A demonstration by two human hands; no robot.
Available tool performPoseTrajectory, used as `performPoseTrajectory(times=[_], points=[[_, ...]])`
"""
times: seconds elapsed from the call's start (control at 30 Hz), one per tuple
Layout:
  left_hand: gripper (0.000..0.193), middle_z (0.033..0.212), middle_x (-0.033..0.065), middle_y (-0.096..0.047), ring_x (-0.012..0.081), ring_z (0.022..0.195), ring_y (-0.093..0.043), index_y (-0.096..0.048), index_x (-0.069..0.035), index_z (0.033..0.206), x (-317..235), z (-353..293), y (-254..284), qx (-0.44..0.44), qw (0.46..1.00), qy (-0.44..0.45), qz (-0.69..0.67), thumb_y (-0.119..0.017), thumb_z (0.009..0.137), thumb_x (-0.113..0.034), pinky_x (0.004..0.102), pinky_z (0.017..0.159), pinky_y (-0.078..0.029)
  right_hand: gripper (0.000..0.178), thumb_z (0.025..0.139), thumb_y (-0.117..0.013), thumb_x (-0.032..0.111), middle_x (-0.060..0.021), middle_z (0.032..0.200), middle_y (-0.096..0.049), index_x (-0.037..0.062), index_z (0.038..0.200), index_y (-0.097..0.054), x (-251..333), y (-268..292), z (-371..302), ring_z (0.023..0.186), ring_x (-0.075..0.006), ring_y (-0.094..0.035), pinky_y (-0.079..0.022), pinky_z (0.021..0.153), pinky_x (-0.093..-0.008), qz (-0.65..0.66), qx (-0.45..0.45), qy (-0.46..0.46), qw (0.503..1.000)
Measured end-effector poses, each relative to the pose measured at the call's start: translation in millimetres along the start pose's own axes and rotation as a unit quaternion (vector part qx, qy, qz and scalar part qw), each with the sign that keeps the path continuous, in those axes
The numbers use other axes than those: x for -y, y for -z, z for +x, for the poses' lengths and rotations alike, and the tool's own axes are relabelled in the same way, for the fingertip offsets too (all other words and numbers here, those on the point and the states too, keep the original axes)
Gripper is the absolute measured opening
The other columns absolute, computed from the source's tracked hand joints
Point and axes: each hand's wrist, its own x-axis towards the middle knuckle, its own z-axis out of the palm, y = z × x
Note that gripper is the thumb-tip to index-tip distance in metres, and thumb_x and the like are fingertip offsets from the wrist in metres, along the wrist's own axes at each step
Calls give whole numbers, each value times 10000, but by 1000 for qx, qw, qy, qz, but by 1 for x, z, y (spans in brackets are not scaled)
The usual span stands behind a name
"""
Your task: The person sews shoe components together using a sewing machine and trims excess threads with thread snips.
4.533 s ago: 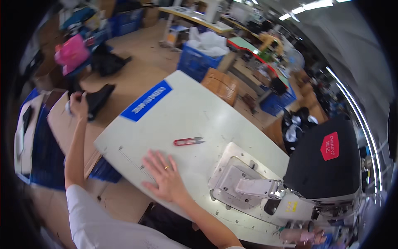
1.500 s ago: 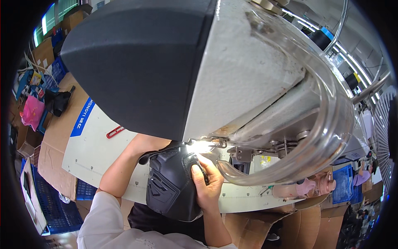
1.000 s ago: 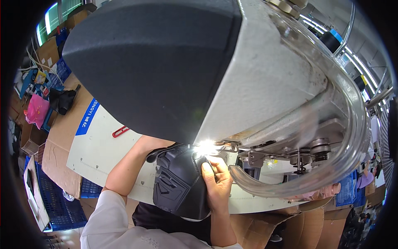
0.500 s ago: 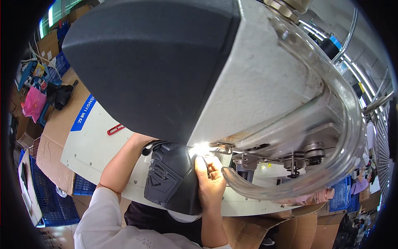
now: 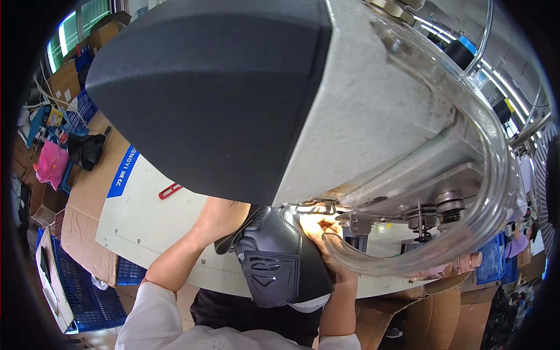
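Note:
A black leather-like piece (image 5: pixel 315 265) with stitched seams and a raised angular panel hangs over the table's near edge, below a sewing machine head (image 5: pixel 373 111). My left hand (image 5: pixel 228 217) rests at its left side, against a bunched black part; the machine's dark cover hides the fingers. On the piece's right edge, close to the lit needle area, my right hand (image 5: pixel 321 228) has its fingers curled and closed on the material. The machine's head hides the far end of the piece, and a clear curved tube partly covers my right hand.
A red-handled small tool (image 5: pixel 170 191) lies on the pale table (image 5: pixel 146 216), left of the machine. Cardboard (image 5: pixel 87 216) and a blue crate (image 5: pixel 93 297) stand at the left. Toward the right are a pinkish bottle (image 5: pixel 466 262) and more cardboard (image 5: pixel 431 315).
The black piece has turned and shifted right and toward me. My left hand has come out farther from under the cover; my right hand has moved right along the edge.

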Motion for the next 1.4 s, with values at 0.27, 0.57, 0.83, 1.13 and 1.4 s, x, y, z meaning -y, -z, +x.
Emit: performPoseTrajectory(times=[0.27, 0.57, 0.83, 1.13, 1.4], points=[[185, 880, 197, -639, 328, 825, -613, -615, 60, 971, 18, 5, 8, -14, 997, 2, 74, -535, 806, 38, 387, 747, -481, 173, 884, -670, 169, -20, 846, -625, 10, 947, -644, 51, -15, -3, 763, -88, -553, -448, 707, -247, 38, 3, 78, 996], [542, 1469, 167, -378, 334, 1372, -330, -389, -41, 1409, 142, -102, 97, -45, 871, 198, 448, -507, 888, -136, 451, 1128, -230, 141, 880, -675, 135, -6, 737, -606, -3, 873, -643, 83, -34, -15, 664, -54, -526, -424, 616, -212, 71, -64, 131, 987], [477, 875, 144, -670, 229, 861, -639, -374, 36, 1394, 39, -140, 82, -151, 958, 194, 149, -429, 957, -147, 368, 869, -468, 120, 895, -664, 127, 15, 749, -593, 13, 867, -639, 88, -50, -21, 651, -29, -496, -394, 599, -191, 174, -107, 24, 979], [831, 819, 129, -678, 99, 616, -609, -231, 95, 1433, -70, -122, 6, -108, 964, 126, -207, -463, 927, -521, 196, 507, -406, 227, 937, -612, 120, 54, 646, -467, 32, 745, -530, 84, -84, -25, 560, -1, -369, -277, 478, -186, 132, -255, 91, 954], [864, 1355, 193, -380, 217, 1203, -478, -268, 77, 1414, -63, -88, -9, -142, 953, 126, -236, -716, 754, -257, 317, 1000, -404, 258, 956, -585, 136, 59, 644, -448, 38, 736, -493, 116, -97, -30, 566, -6, -340, -274, 483, -191, 206, -240, 75, 946]])
